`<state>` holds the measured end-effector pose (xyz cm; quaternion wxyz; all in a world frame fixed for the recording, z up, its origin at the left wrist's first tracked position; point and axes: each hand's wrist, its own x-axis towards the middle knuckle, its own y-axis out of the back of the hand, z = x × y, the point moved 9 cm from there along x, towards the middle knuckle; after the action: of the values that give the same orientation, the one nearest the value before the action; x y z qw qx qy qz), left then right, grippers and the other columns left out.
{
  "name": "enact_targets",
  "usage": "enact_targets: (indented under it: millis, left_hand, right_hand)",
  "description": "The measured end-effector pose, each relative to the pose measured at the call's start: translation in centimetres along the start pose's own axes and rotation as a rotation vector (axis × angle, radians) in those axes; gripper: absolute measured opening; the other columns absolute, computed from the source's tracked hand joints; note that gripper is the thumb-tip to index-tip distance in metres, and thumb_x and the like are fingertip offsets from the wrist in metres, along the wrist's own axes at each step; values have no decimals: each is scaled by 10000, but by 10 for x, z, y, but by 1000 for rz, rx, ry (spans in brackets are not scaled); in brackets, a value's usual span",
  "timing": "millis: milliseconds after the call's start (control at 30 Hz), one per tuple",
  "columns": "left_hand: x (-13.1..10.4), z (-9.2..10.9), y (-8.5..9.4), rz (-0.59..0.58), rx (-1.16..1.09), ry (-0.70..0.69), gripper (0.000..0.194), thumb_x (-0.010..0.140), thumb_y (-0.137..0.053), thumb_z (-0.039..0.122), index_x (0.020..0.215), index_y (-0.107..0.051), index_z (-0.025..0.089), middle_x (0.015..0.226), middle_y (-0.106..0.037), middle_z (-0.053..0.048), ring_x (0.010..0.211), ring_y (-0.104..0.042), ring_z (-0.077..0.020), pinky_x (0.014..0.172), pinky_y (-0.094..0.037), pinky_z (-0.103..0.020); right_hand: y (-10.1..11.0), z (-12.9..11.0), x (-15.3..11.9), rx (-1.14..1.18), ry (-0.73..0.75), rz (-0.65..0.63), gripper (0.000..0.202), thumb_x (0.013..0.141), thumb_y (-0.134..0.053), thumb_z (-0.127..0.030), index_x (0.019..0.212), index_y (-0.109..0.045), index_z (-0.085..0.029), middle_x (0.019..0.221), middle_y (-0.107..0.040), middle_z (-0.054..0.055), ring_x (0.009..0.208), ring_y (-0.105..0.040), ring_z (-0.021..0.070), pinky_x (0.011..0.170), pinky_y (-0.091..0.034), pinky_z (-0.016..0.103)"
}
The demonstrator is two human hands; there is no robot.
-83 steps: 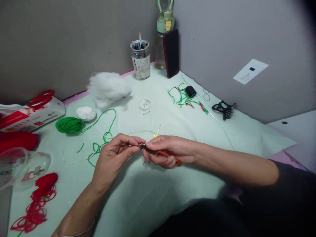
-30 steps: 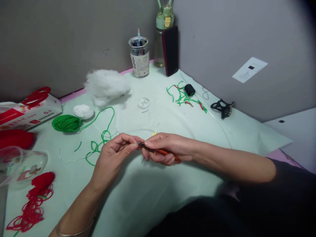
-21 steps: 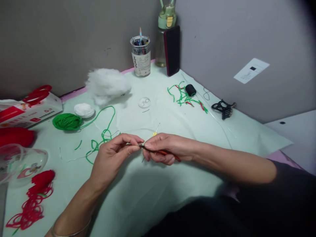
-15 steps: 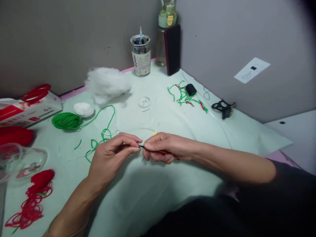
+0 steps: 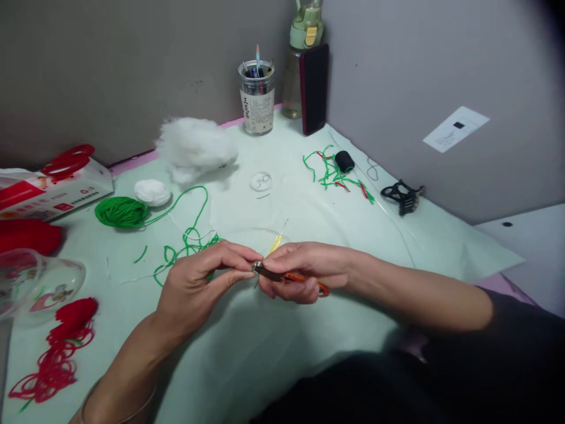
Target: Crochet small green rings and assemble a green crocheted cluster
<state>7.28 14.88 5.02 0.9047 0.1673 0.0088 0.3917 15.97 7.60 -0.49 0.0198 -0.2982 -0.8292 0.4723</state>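
My right hand grips small pliers with a dark metal head and orange handles. Their jaws point left and meet the fingertips of my left hand. Thumb and fingers of that hand are pinched at a small shiny bit by the jaws, too small to name. Beneath the hands lies a yellow-handled crochet hook, its metal tip pointing away and its middle covered by my right hand. Just beyond is a clear round disc with thin dark curved pieces on it. Loose green yarn runs behind my left hand.
On the left are a green yarn ball, a white ball, red yarn, a clear container and red scissors on a box. White stuffing, a pen cup, a phone and a hair claw stand farther back.
My right hand has turned, so more of the pliers' dark head and orange handles shows. My left hand still pinches at the jaws. The whole view has shifted slightly.
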Motion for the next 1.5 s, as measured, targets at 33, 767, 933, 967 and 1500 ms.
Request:
enact_targets:
  millis: [33,767,933,967,1500]
  left_hand:
    - [0,1,0,2,0,-2,124,877,-726,183,800,-745,279,950,-800,-1,922,-740,-182,839,-567,-270]
    - [2,0,2,30,63,-11,97,863,-742,179,834,-746,271,942,-796,24,903,-736,-140,824,-571,-219]
    - [0,-8,4,78,38,56,177,856,-765,211,987,-769,330,958,-787,55,888,-723,-115,829,-571,-194]
    - [0,-7,4,75,50,44,190,860,-761,208,1001,-776,335,966,-787,53,891,-719,-116,830,-568,-199]
    - [1,-14,5,101,31,146,111,831,-777,224,896,-807,309,912,-796,35,864,-723,-132,786,-574,-199]
  right_hand:
    - [0,0,0,6,4,-4,376,990,-546,-442,873,-640,-97,511,-431,-81,360,-219,18,313,-244,121]
    - [15,-29,-14,-384,240,422,358,866,-719,-479,818,-653,-131,527,-426,-89,442,-296,37,412,-208,193]
    - [12,-41,-21,-590,335,525,299,857,-727,-430,843,-698,-133,613,-463,-63,559,-373,61,523,-286,213]
    - [12,-43,-22,-622,351,547,302,858,-723,-434,849,-705,-133,644,-498,-50,595,-407,71,554,-312,221]
    - [-2,-56,-35,-1205,454,820,197,957,-616,-307,919,-742,-161,698,-641,-19,642,-528,95,644,-364,230]
